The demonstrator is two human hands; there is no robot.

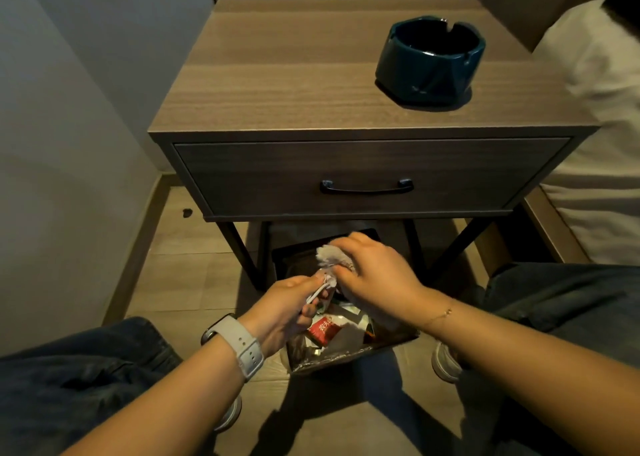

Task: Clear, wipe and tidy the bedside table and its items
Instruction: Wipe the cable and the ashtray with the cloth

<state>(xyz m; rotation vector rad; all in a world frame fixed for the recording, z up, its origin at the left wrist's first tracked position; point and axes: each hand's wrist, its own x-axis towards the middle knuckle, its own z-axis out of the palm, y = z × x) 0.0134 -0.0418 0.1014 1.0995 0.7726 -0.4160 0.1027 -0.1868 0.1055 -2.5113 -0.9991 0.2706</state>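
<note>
Fingers (313, 284) of my left hand (287, 303) are curled round the bottom end of a crumpled tissue (330, 259), and they pinch it tight. My right hand (377, 272) is just beside it, with its fingers bent over the top of the same tissue, holding it too. So both of my hands hold one tissue, and they are almost touching each other. I hold the tissue right above a trash bin (346, 355) that stands on the floor, partly under the counter (277, 84). Inside the bin I can see a red packet (323, 329) and some white paper bits. On top of the counter, near the back right corner, sits a dark blue ashtray (429, 60). It stands flat and is well apart from my hands. Below the top is a shut drawer with a dark handle (367, 187). I wear a watch (235, 343) with a pale strap on my left wrist and a thin bracelet (443, 313) on my right wrist. A white bed (595, 164) is just to the right of the counter.
</note>
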